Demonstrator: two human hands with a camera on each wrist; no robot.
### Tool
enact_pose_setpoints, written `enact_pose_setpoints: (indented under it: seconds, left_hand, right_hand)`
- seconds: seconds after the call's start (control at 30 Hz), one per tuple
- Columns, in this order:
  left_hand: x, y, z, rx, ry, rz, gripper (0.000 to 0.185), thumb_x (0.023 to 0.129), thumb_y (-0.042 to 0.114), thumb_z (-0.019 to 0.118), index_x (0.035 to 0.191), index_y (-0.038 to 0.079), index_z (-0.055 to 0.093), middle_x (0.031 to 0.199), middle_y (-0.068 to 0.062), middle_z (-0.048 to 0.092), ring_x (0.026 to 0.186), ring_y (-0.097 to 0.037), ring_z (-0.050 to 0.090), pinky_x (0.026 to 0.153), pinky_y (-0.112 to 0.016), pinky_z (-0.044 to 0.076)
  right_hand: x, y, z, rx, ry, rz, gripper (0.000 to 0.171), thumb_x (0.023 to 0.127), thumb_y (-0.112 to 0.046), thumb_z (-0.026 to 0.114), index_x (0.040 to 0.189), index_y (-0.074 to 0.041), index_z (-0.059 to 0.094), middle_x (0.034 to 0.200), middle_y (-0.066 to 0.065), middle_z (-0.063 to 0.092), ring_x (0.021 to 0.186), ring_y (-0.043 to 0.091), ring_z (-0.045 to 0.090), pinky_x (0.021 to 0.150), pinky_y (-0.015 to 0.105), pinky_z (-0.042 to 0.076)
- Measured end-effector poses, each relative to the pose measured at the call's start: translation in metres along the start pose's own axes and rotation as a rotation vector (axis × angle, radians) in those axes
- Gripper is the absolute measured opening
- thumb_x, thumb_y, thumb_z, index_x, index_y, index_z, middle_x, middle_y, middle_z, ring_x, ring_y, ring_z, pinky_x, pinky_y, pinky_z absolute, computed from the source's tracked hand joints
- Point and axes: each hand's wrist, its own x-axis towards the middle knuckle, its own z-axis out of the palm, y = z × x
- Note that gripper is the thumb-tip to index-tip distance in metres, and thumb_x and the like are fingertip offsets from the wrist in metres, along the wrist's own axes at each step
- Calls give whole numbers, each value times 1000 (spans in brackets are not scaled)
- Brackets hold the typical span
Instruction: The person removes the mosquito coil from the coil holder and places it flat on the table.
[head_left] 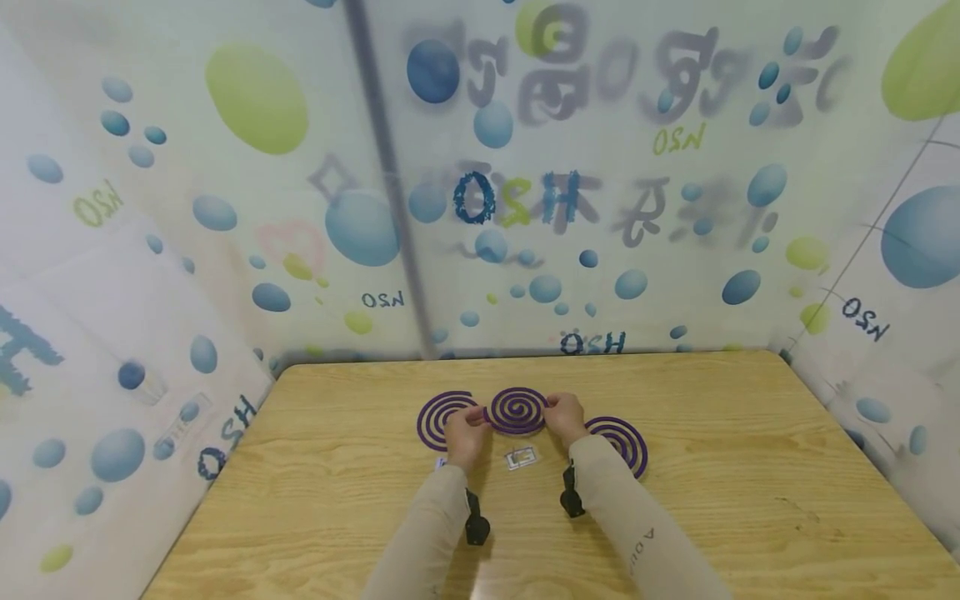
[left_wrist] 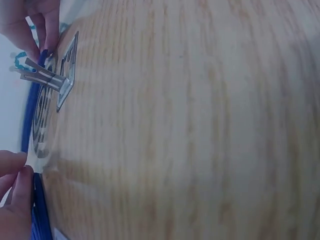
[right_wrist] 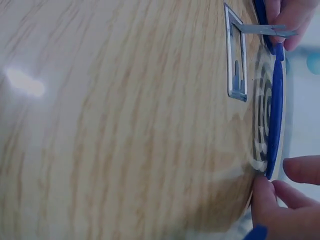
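Pinching the middle coil [head_left: 516, 410], both hands' grip; wrist views reveal stand [right_wrist: 236, 55].

Purple spiral mosquito coil [head_left: 516, 409], flat, held at both edges above table

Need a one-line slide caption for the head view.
Both hands hold the middle purple coil over a wooden table.
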Motion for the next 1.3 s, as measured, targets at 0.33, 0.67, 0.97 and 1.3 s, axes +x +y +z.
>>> enact_pose_setpoints:
  seconds: [0.33, 0.67, 0.97, 1.3]
  left_hand:
    - [-4, 11, -5, 31, -35, -44, 26, 70, -10, 65, 96, -9, 62, 92, -21, 64, 83, -30, 63, 75, -33, 53]
    - [-5, 33, -9, -108, -66, 49, 29, 75, -5, 65, 104, -4, 61, 100, -17, 64, 91, -28, 61, 79, -29, 52]
    - [-20, 59, 0, -221, -182, 173, 26, 78, -5, 63, 103, -11, 59, 102, -25, 61, 91, -33, 61, 79, -30, 52]
    - [-58, 94, 6, -206, -400, 226, 26, 80, -6, 60, 106, -12, 57, 104, -26, 60, 93, -37, 58, 80, -33, 51]
  right_hand:
    - [-65, -77, -56, -2, -67, -38, 33, 80, -8, 64, 110, 2, 61, 99, 14, 61, 97, 27, 55, 83, 33, 48]
    - [-114, -138, -123, 102, -220, -28, 39, 88, -4, 52, 123, 11, 45, 115, 26, 50, 108, 37, 47, 86, 39, 46]
    - [-125, -126, -156, 314, -335, -63, 42, 91, -7, 49, 129, 8, 39, 120, 25, 46, 110, 36, 48, 93, 41, 43]
    - [-136, -110, -192, 291, -286, -144, 41, 92, -8, 50, 128, 8, 39, 121, 29, 45, 106, 38, 51, 86, 39, 48]
